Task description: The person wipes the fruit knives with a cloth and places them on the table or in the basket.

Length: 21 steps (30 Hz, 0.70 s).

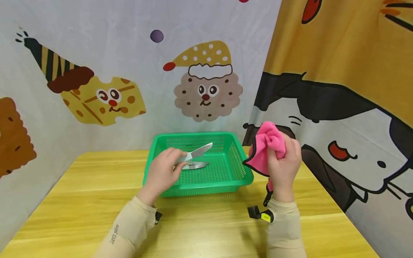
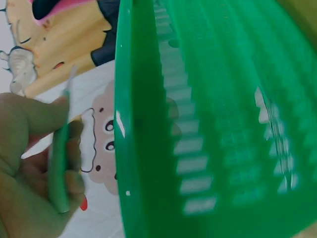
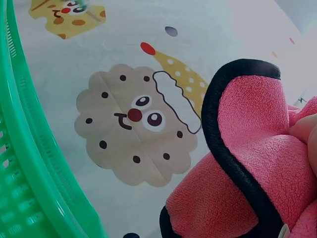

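My left hand (image 1: 162, 171) grips a knife (image 1: 200, 151) by its pale green handle, above the left part of a green plastic basket (image 1: 206, 185). The blade points up and to the right. In the left wrist view the fingers curl round the knife handle (image 2: 58, 171), outside the basket's rim in that view. Lower, in the basket, lies a slim silvery item (image 1: 197, 165), partly hidden by my hand. My right hand (image 1: 285, 170) holds a bunched pink cloth (image 1: 262, 150) with black edging, right of the basket. A corner of the cloth hangs below the fist.
The perforated basket stands on a wooden table (image 1: 206, 225) near its back edge. Behind it hangs a white curtain (image 1: 129, 64) with cartoon prints, and a yellow printed curtain (image 1: 326, 50) closes off the right side. Each wrist bears a dark strap.
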Each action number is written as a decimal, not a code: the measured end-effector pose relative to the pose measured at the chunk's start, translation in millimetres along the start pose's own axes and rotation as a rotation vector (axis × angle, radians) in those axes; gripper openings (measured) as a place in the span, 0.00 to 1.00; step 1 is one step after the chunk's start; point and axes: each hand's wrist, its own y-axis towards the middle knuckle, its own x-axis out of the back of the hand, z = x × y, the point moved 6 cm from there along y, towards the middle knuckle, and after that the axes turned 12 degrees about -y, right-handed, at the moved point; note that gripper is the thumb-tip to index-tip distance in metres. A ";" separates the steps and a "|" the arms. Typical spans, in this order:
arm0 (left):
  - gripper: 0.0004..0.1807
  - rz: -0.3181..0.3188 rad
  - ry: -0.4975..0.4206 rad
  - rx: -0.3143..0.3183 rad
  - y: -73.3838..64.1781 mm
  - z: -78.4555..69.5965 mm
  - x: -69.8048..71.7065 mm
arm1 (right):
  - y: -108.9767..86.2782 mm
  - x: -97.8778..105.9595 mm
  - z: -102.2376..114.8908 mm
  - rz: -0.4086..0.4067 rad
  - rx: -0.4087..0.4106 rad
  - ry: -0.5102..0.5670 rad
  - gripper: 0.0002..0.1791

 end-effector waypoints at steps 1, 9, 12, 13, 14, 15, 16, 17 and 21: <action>0.15 0.060 -0.007 0.044 3.6 4.8 -0.3 | 0.4 0.7 -1.1 -0.001 -0.007 -0.001 0.14; 0.10 0.356 -0.079 0.189 39.0 26.5 4.1 | 0.0 -0.6 -4.6 0.011 -0.027 0.003 0.14; 0.08 0.422 -0.120 0.218 52.0 30.8 2.8 | 0.0 -1.6 -6.6 0.013 -0.018 0.009 0.14; 0.08 0.443 -0.132 0.226 55.5 32.8 1.6 | 0.0 -1.6 -7.8 0.015 -0.016 0.008 0.14; 0.07 0.461 -0.142 0.235 59.0 34.7 0.5 | 0.0 -1.6 -9.7 0.017 -0.016 0.002 0.14; 0.07 0.478 -0.155 0.251 62.3 37.5 -1.3 | -0.1 -1.2 -11.4 0.019 -0.017 -0.007 0.15; 0.06 0.496 -0.165 0.269 65.3 40.1 -3.0 | 0.0 -0.8 -13.4 0.018 -0.022 -0.013 0.15; 0.06 0.511 -0.172 0.283 68.4 42.6 -4.7 | 0.1 -0.3 -15.5 0.020 -0.029 -0.020 0.15; 0.08 0.553 -0.181 0.331 80.3 55.0 -13.1 | 0.1 0.5 -21.6 0.029 -0.069 -0.047 0.17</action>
